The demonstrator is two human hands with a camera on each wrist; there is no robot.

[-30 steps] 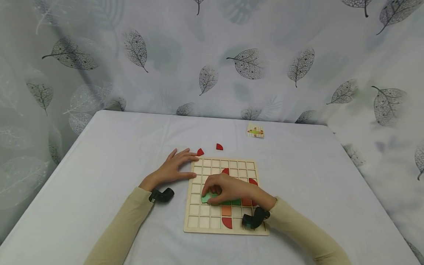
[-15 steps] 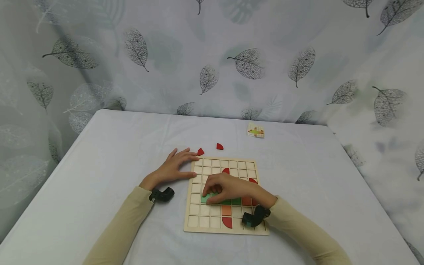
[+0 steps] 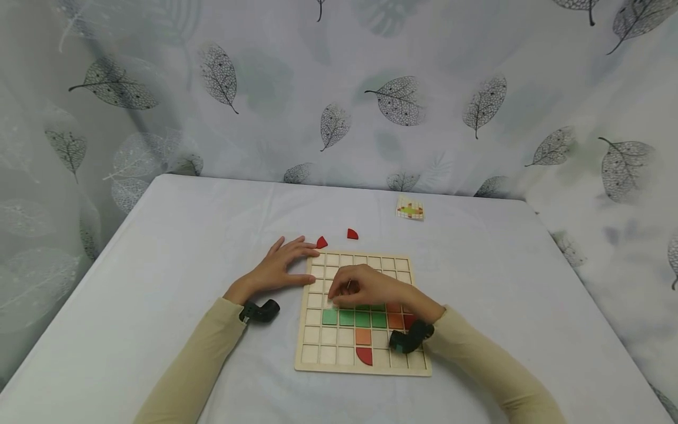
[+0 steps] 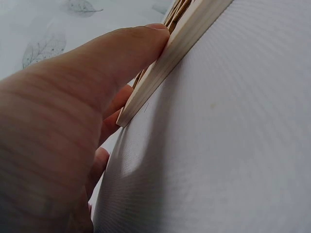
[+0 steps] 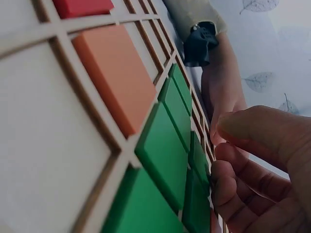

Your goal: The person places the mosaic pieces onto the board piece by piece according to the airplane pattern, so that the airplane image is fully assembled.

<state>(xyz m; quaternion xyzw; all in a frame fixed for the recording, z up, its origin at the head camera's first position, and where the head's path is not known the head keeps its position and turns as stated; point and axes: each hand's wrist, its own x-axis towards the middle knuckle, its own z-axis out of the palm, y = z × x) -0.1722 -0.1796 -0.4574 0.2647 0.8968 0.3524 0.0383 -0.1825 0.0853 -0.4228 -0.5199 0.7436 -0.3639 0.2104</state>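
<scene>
A wooden grid board [image 3: 328, 355] lies on the white table. My left hand [image 3: 276, 270] rests at its upper left corner with fingers spread; in the left wrist view the thumb [image 4: 131, 46] touches the board's side edge. Over the board hovers my right hand [image 3: 369, 287], fingers loosely bent, with nothing showing between thumb and fingers in the right wrist view. Just below it runs a row of green square tiles [image 3: 346, 318], ending at the right in orange and red. An orange tile [image 3: 362, 336] and a red quarter-circle tile [image 3: 364, 356] sit beneath that row. The hand hides the tiles behind it.
Two loose red quarter-circle pieces lie beyond the board, one piece [image 3: 322, 242] close to the left fingertips and another piece [image 3: 352, 234] farther right. A small pattern card [image 3: 410, 208] lies near the table's back edge. Leaf-print cloth [image 3: 265, 135] hangs behind.
My right hand has let go of the leftmost green tile, which now lies flat in its cell, and has moved up the board. The left hand stays in place.
</scene>
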